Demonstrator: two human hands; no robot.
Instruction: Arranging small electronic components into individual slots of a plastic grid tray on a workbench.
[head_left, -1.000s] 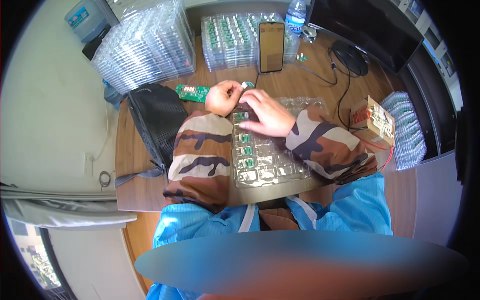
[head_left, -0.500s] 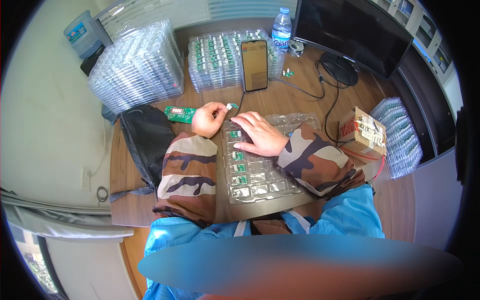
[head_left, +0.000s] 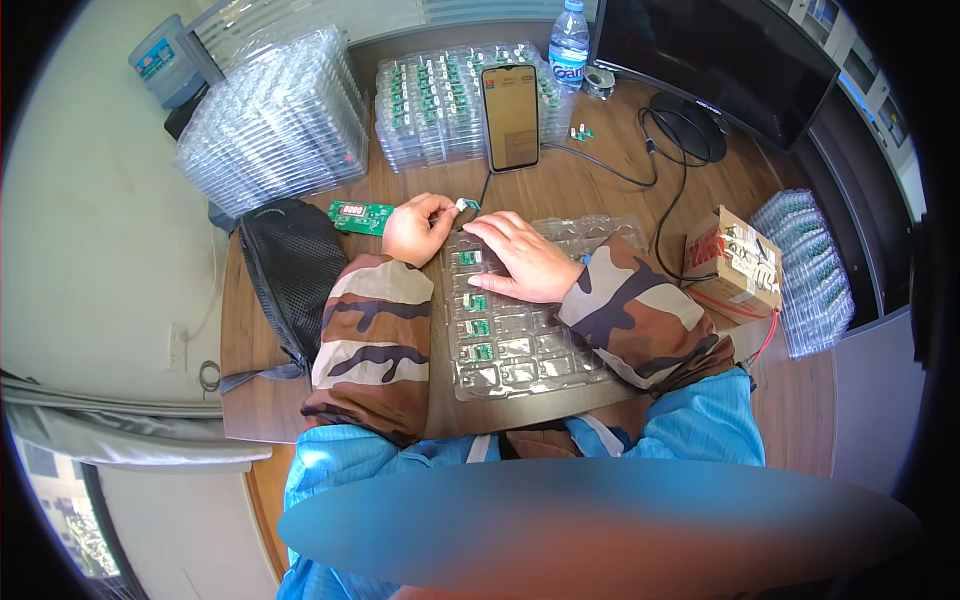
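The left hand (head_left: 418, 228) has its thumb and first finger pinched together on a small board (head_left: 467, 205), with the other fingers curled in. The small board is up in the middle of the frame, just past the top left corner of a clear tray (head_left: 520, 372). It is tiny, with a white block on one side and a green part on the other. It is too small to see any writing on it.

The right hand (head_left: 525, 262) is open over the tray, with its thumb well apart from its fingers. I see nothing in its grip. Four green pieces (head_left: 475, 328) with white bits sit in the tray's left row of cups.

Left of the left hand, a long green board (head_left: 362, 218) lies on the brown wood surface (head_left: 615, 198). It has a little window with number shapes in it.

A phone (head_left: 511, 120) stands near the top middle, with lines too small to read. The bottle (head_left: 569, 50) beside it has a blue label with big letters. The brown box (head_left: 735, 262) at the right has dark hand-made writing and red marks.
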